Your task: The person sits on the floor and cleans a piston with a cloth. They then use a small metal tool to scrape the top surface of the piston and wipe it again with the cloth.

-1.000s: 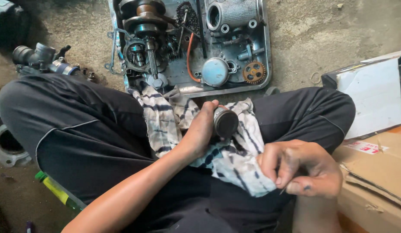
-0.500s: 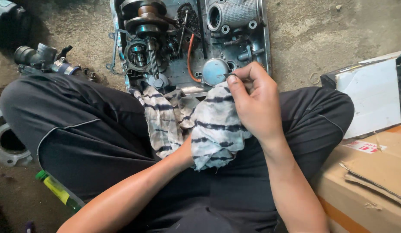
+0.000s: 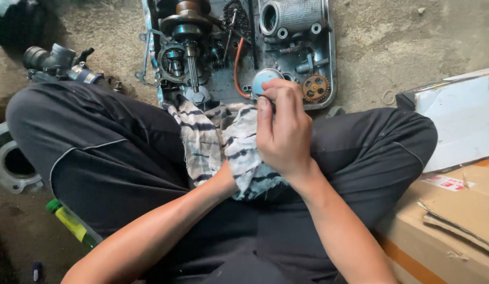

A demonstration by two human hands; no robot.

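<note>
**Striped rag bunched between two hands over crossed legs**

Seated cross-legged on a rough concrete floor [image 3: 391, 42], dark trousers [image 3: 113, 152] filling the middle of the view, under and to either side of both hands; straight ahead of the hands, a metal tray [image 3: 331, 63] packed with engine parts; off to the right of the right hand, a cardboard box [image 3: 455, 221] with a white panel [image 3: 455, 126] leaning above it; far to the left of the left hand, a grey engine casting [image 3: 13, 168] at the frame edge.

Draped over the lap, a grey-and-white striped rag [image 3: 202, 142], one end trailing toward the tray, the other gathered up between the hands; right hand [image 3: 284, 131] on top of that bunched end, fingers curled and pinched together at the tips, pressing cloth; left hand [image 3: 228, 181] almost wholly hidden beneath the rag and the right hand, wrist alone showing, so grip impossible to judge; anything wrapped inside the cloth not visible.

Just beyond the right fingertips, inside the tray: a crankshaft [image 3: 189, 31], a finned cylinder [image 3: 292, 16], a round pale-blue cap [image 3: 263, 79], a small brass gear [image 3: 315, 88]; down to the left of the left forearm, a green-capped bottle [image 3: 71, 223].
</note>
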